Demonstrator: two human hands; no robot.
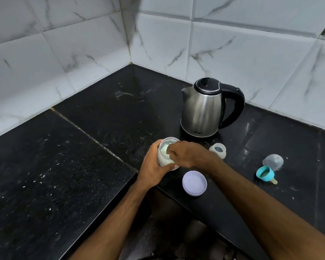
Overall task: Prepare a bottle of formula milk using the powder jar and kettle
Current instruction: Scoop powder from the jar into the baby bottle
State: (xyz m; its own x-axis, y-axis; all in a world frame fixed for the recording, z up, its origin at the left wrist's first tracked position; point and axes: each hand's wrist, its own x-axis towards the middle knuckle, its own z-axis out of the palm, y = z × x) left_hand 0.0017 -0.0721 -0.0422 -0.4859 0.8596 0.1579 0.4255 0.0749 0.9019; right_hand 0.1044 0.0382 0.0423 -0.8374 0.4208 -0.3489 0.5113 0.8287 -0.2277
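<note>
The left hand [154, 164] is wrapped around the side of the open powder jar [166, 153], fingers curled round its near wall and thumb up by the rim, holding it upright just above or on the black counter [64, 166] (whether its base touches cannot be told). The right hand [186, 153] reaches over the jar from the right with its fingers bunched together and dipped into the mouth; whatever they pinch inside is hidden by the knuckles. White powder shows through the jar's clear wall and at the opening.

Taking the jar as the landmark: its pale lilac lid [194, 182] lies flat on the counter just in front of it and slightly right, near the counter's front edge. Just right of the jar, behind the right wrist, stands the clear baby bottle [218, 150], open at the top and partly covered by the arm. Behind the jar and to the right sits the steel kettle [204, 109], lid shut, black handle turned right, spout facing left. Well to the right of the jar lie the teal ring with its teat [265, 174], tipped on its side, and touching it behind, the translucent dome cap [273, 161]. White marbled wall tiles [64, 53] rise behind the counter, far beyond the jar.
</note>
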